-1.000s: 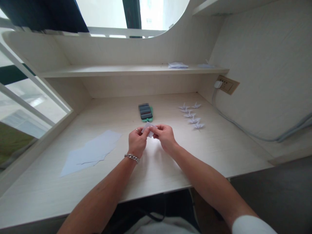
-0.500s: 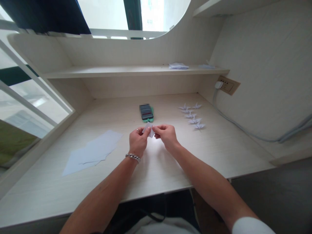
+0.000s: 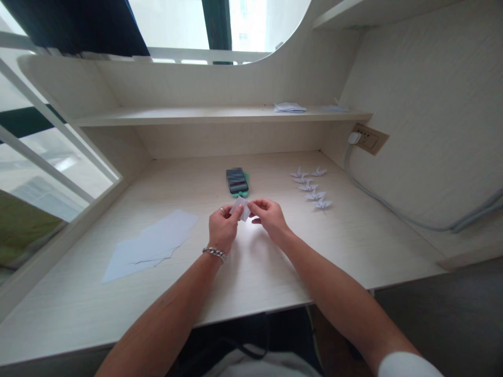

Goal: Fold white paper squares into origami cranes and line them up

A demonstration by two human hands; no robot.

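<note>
A small folded piece of pale paper [image 3: 241, 209] is held above the middle of the desk [image 3: 275, 262]. My left hand [image 3: 222, 229], with a ring and a chain bracelet, pinches its left side. Fingertips of my right hand [image 3: 269, 217] pinch its right edge. Just behind the hands lies a phone in a green case [image 3: 237, 182]. Several folded paper cranes [image 3: 310, 186] sit in a row to the right.
Loose sheets of pale paper [image 3: 151, 243] lie on the desk at the left. A shelf [image 3: 196, 114] above carries more folded papers [image 3: 290, 107]. A wall socket with a plug [image 3: 363, 137] and a grey cable [image 3: 393, 207] are at the right.
Both hands keep pinching the small paper and have shifted only slightly. The view has drifted a little.
</note>
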